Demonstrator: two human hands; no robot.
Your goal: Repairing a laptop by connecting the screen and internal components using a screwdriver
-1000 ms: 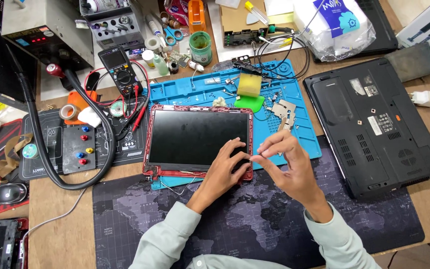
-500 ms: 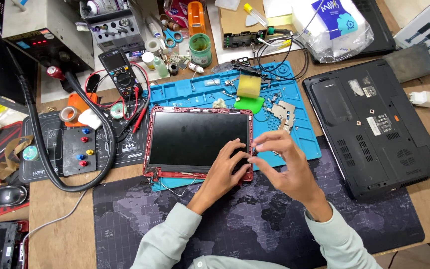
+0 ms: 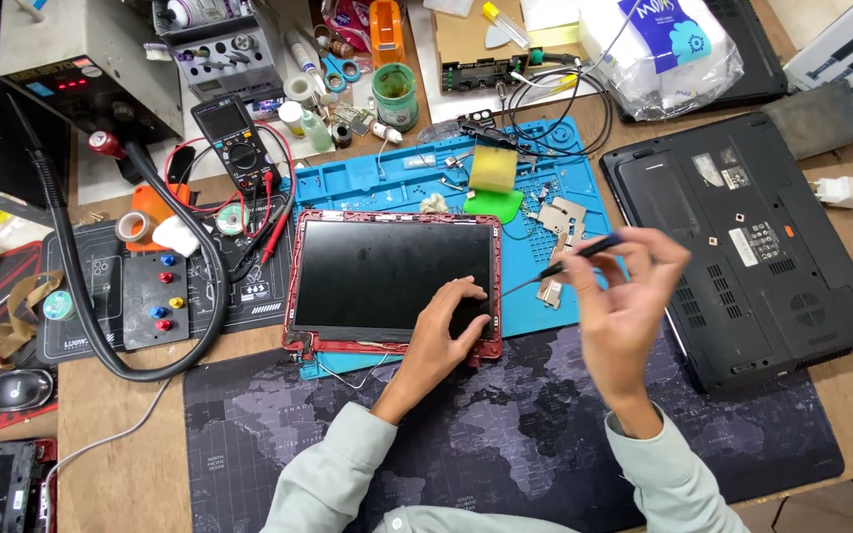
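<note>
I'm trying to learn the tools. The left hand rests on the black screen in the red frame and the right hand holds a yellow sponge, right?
Not quite. In the head view the right hand holds a thin black tool, not the yellow sponge. The left hand does rest on the screen.

Wooden bench (image 3: 116,464) is carrying everything. Dark map-print mat (image 3: 505,434) is lying along the near edge, centre. Blue work mat (image 3: 397,183) is sitting just behind it, its near edge touching or overlapping the map mat. Black laptop base (image 3: 742,247) is lying bottom-up at right, its near corner overhanging the map mat. Black pad (image 3: 101,286) with coloured knobs is sitting at left, a thick black hose (image 3: 81,296) looping over it. Grey box unit (image 3: 81,59) is standing far left. Black mouse (image 3: 17,390) is lying near the left edge. White plug (image 3: 846,190) is resting beside the laptop at far right.
</note>
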